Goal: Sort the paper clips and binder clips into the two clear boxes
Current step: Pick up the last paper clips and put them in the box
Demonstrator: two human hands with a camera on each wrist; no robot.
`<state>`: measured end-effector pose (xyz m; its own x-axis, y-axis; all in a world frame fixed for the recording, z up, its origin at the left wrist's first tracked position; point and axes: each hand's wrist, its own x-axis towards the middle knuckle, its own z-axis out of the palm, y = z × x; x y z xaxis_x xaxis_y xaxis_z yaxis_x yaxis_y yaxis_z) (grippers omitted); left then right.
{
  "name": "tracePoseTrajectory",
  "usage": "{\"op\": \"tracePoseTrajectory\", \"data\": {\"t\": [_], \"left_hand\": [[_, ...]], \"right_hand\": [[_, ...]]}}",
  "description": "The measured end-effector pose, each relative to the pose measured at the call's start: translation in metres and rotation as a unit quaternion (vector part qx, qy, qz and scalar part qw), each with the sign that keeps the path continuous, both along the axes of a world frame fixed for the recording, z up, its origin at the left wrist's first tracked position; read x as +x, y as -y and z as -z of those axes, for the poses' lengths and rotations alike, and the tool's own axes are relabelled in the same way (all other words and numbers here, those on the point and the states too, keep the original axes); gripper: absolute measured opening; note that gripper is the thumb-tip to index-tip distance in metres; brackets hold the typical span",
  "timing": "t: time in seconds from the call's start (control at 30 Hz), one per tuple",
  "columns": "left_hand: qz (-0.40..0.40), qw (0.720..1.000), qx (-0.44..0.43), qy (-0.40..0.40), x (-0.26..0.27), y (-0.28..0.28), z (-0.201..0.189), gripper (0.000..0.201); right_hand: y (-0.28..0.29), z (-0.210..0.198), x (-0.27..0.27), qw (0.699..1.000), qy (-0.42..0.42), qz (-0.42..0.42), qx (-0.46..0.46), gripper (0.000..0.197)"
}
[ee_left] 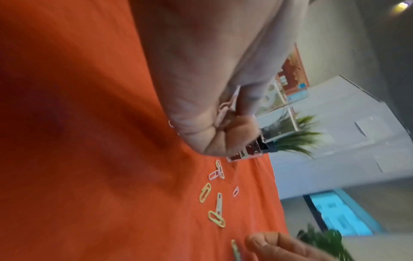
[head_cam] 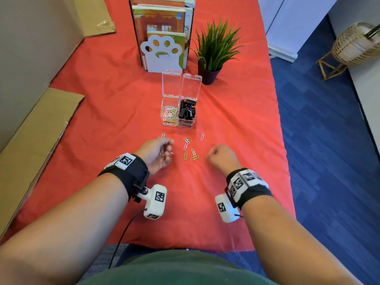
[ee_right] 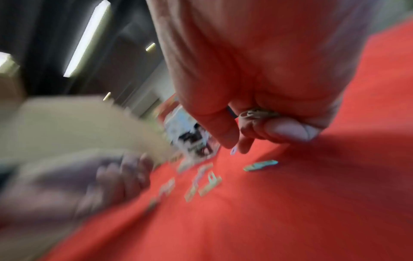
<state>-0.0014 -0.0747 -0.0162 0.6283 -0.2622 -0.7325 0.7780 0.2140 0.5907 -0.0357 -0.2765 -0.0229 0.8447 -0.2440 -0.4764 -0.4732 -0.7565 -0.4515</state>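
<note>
I am gathering the last pastel wire paper clips (head_cam: 190, 149) off the red-clothed bench (head_cam: 102, 99) — no black metal binder clips (head_cam: 186, 111) are left loose that I can see; they are sitting in the right clear plastic box (head_cam: 186, 112), with the paper-clip box (head_cam: 169, 113) touching it on the left, both lids up. My left hand (head_cam: 156, 154) is curling round a small bunch of pink clips (ee_left: 224, 109). My right hand (head_cam: 221, 155) is closing in a fist on a few more clips (ee_right: 257, 113), with a green clip (ee_right: 260, 165) lying just beside it. About eight clips are lying scattered between my hands and the boxes.

To do this well, I am thinking I should pinch each clip by its rounded end rather than scrape — the cloth could bunch and drag neighbours along. The overlapping pairs may be hooked together, so lifting slowly seems wise. Then both handfuls should go over the left box only, released low so none bounce into the binder clips.
</note>
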Motion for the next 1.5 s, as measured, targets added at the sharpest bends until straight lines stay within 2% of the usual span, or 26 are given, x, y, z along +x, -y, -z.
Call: {"op": "tracePoseTrajectory", "data": {"t": [0.1,0.23,0.3,0.37,0.43,0.5,0.57,0.6,0.63,0.67,0.7,0.77,0.8,0.83,0.9,0.97,1.03,1.1,1.17,1.2,1.27,1.3,1.37,1.4,1.47,1.5], "left_hand": [[0.048,0.986,0.141,0.071,0.000,0.003,0.002,0.022],[0.059,0.979,0.177,0.088,0.004,-0.002,0.001,0.029],[0.051,0.983,0.158,0.071,0.005,-0.005,-0.001,0.028],[0.041,0.989,0.128,0.061,0.008,-0.009,-0.003,0.026],[0.035,0.992,0.107,0.057,0.010,-0.013,-0.006,0.021],[0.021,0.992,0.110,0.062,0.012,-0.016,-0.006,0.023],[0.016,0.980,0.171,0.100,0.016,-0.018,-0.002,0.032],[0.033,0.962,0.230,0.144,0.017,-0.019,0.001,0.035],[0.068,0.929,0.303,0.200,0.017,-0.020,0.004,0.035],[0.116,0.883,0.375,0.256,0.017,-0.020,0.006,0.033],[0.167,0.831,0.436,0.303,0.015,-0.019,0.008,0.028],[0.257,0.744,0.507,0.350,0.009,-0.017,0.011,0.021],[0.292,0.713,0.520,0.367,0.006,-0.015,0.015,0.024],[0.319,0.693,0.523,0.380,0.003,-0.014,0.021,0.028],[0.333,0.682,0.516,0.397,-0.001,-0.011,0.027,0.026],[0.334,0.680,0.513,0.404,-0.003,-0.010,0.030,0.019],[0.339,0.677,0.510,0.408,-0.004,-0.011,0.030,0.019],[0.328,0.697,0.496,0.401,-0.003,-0.010,0.028,0.019],[0.291,0.754,0.468,0.358,0.001,-0.009,0.022,0.016],[0.250,0.809,0.429,0.315,0.003,-0.008,0.019,0.013],[0.123,0.942,0.261,0.174,0.005,-0.009,0.009,0.019],[0.071,0.980,0.156,0.102,0.006,-0.012,0.005,0.023],[0.011,0.999,-0.031,0.011,0.006,-0.021,-0.005,0.022],[-0.011,0.996,-0.089,-0.008,0.006,-0.026,-0.010,0.020],[-0.046,0.992,-0.117,-0.013,0.008,-0.030,-0.014,0.022],[-0.050,0.994,-0.099,-0.009,0.008,-0.028,-0.015,0.026]], "right_hand": [[-0.006,0.017,-0.008,0.986,0.014,-0.105,-0.133,0.035],[-0.010,0.020,-0.008,0.983,0.002,-0.112,-0.145,0.032],[-0.005,0.016,-0.003,0.991,0.008,-0.094,-0.100,0.025],[-0.004,0.007,0.002,0.999,0.021,-0.042,0.001,0.007],[-0.006,0.000,0.006,0.987,0.021,0.047,0.154,0.021],[-0.011,-0.008,0.008,0.928,0.010,0.154,0.340,0.029],[-0.015,-0.013,0.011,0.843,-0.014,0.246,0.479,0.027],[-0.017,-0.016,0.013,0.808,-0.031,0.276,0.520,0.026],[-0.020,-0.016,0.014,0.791,-0.043,0.289,0.537,0.025],[-0.023,-0.015,0.014,0.797,-0.044,0.286,0.530,0.022],[-0.026,-0.012,0.015,0.831,-0.032,0.261,0.491,0.020],[-0.032,-0.003,0.015,0.941,-0.001,0.135,0.311,0.015],[-0.034,0.002,0.015,0.977,0.016,0.059,0.203,0.009],[-0.036,0.007,0.014,0.993,0.028,-0.008,0.113,0.012],[-0.038,0.021,0.010,0.994,0.032,-0.108,-0.006,0.033],[-0.041,0.029,0.004,0.983,0.048,-0.162,-0.071,0.039],[-0.043,0.030,0.003,0.977,0.050,-0.181,-0.097,0.032],[-0.041,0.026,0.006,0.982,0.042,-0.168,-0.080,0.027],[-0.034,0.018,0.013,0.991,0.025,-0.126,-0.022,0.015],[-0.030,0.013,0.016,0.995,0.011,-0.101,0.015,0.017],[-0.024,0.005,0.020,0.995,-0.013,-0.039,0.096,0.029],[-0.022,0.001,0.019,0.989,-0.016,-0.001,0.147,0.030],[-0.018,-0.003,0.018,0.951,-0.010,0.103,0.293,0.029],[-0.018,-0.006,0.017,0.911,-0.017,0.160,0.379,0.027],[-0.018,-0.015,0.017,0.827,-0.041,0.247,0.503,0.023],[-0.020,-0.015,0.018,0.811,-0.048,0.262,0.520,0.022]]}}
